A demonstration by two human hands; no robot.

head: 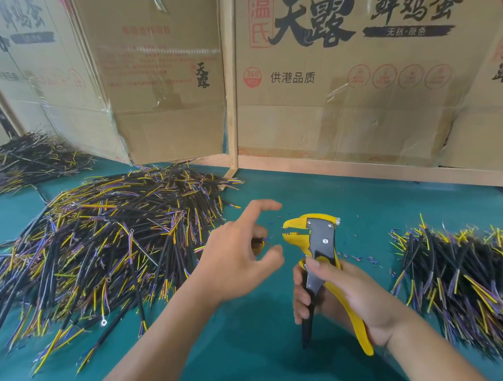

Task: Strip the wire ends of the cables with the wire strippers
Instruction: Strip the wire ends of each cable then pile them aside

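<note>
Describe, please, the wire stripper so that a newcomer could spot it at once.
Start at the green table, between the big cable pile and the smaller pile. There the right hand grips the wire stripper upright, the only yellow-and-grey tool, its jaws facing the left hand.

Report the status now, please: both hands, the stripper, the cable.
Right hand grips wire strippers, jaws slightly open. Left hand pinches a cable, wire ends just short of the jaws. Nothing in the way.
</note>
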